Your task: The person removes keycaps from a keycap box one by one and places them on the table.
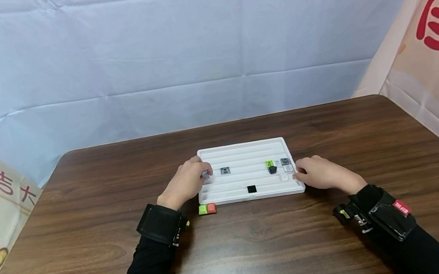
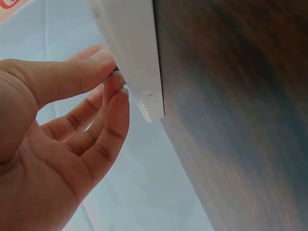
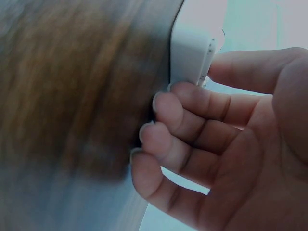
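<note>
A white ridged tray [image 1: 252, 195] lies on the table with several small square keycap-like pieces on it. At its left end my left hand [image 1: 185, 182] pinches a small grey keycap [image 1: 205, 174] between thumb and fingers; in the left wrist view the fingertips mostly hide it. My right hand [image 1: 323, 172] grips the tray's right edge near the front corner. In the right wrist view the thumb is on the rim and the curled fingers are against the side of the white tray [image 3: 190, 53].
On the tray sit a grey keycap [image 1: 225, 171], a black one [image 1: 252, 189], a green one [image 1: 269, 163], a tilted black one [image 1: 272, 170] and several pale ones near the right. A green keycap [image 1: 203, 209] and a red keycap [image 1: 211, 208] lie by the front left corner.
</note>
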A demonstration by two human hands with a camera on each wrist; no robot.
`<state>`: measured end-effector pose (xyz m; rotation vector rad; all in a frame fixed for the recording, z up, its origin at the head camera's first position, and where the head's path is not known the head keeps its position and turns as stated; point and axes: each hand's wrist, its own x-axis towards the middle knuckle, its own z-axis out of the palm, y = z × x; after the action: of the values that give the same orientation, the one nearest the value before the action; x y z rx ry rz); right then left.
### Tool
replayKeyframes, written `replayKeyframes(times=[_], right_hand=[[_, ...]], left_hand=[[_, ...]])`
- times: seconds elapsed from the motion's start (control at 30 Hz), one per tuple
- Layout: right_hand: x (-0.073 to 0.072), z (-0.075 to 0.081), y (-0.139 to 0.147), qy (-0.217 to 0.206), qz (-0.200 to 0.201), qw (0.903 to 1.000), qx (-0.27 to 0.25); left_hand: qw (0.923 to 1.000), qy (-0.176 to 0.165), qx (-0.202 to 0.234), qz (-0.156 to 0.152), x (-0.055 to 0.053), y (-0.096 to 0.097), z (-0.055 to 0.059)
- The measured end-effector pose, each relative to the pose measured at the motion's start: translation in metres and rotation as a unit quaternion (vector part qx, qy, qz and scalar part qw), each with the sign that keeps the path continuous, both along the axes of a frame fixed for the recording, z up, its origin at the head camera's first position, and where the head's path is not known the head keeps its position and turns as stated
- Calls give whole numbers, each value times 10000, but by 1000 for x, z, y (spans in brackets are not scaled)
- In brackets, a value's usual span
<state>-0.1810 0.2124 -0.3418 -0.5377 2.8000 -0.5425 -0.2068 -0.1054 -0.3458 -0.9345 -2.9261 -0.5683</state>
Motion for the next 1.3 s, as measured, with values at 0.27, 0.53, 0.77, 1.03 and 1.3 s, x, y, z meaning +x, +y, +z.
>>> replayKeyframes(times=[0.27, 0.53, 0.77, 1.03, 1.3], right_hand=[[0, 1, 0, 18, 9, 10000, 6], [1, 2, -1, 0, -1, 10000, 0], [2, 3, -1, -87, -39, 10000, -12], [2, 2, 0, -42, -38, 10000, 2], [2, 2, -1, -71, -45, 10000, -30]], left_hand=[[9999, 50, -117, 37, 3, 2, 3], [9999, 58, -72, -61, 9, 4, 6], [9997, 126, -57, -225, 18, 5, 10], [9986, 222, -202, -441, 27, 6, 12], [9974, 143, -201, -679, 37, 9, 17]])
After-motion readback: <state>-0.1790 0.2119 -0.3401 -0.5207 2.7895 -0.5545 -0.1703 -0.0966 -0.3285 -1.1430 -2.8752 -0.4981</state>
